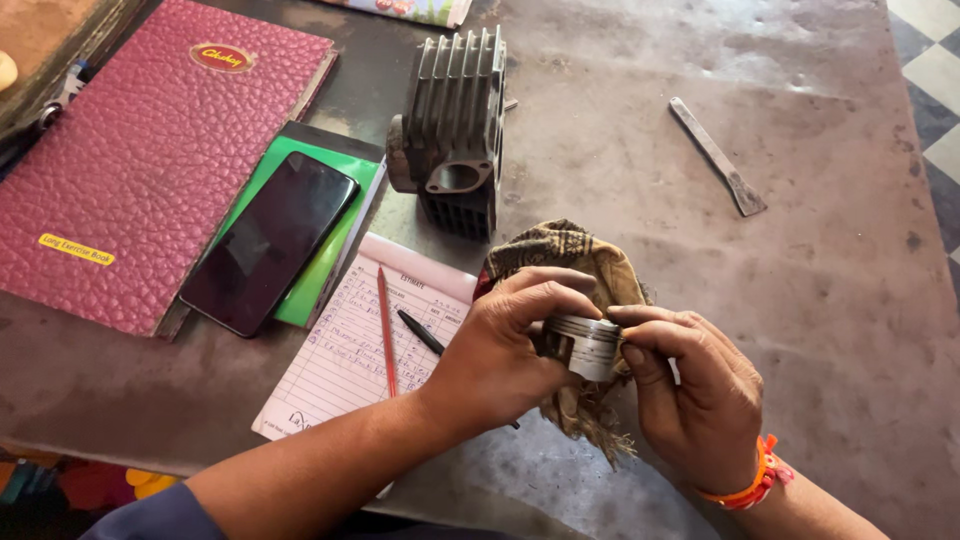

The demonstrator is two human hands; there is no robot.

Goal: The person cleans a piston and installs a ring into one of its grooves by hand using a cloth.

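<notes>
Near the bottom centre of the frame, two bare hands hold one small metal piston [583, 345] just above a grey table [840, 300]. The left hand [495, 355] wraps its fingers [545, 290] over the piston's top and near side; the right hand [690, 385] pinches the other side between thumb and fingertips — both sets of fingers are closed on it. One worn brown rag [570, 250] bunches behind and beneath the piston.

The piston looks rigid, dense for its size, and probably slick with oil, so it likely holds best by the plain skirt, away from the thin ringed grooves near the crown, which could be delicate.

Just left of the hands lies one lined paper form [345, 350] with one red pencil [386, 330] and one black pen [422, 333] on it. Further left, one dark phone [268, 243] rests on one green notebook [345, 240], beside one maroon textured book [150, 150].

Above centre stands one finned grey engine cylinder [453, 125] — heavy-looking cast metal. At upper right lies one flat metal scraper [717, 157], well apart.
</notes>
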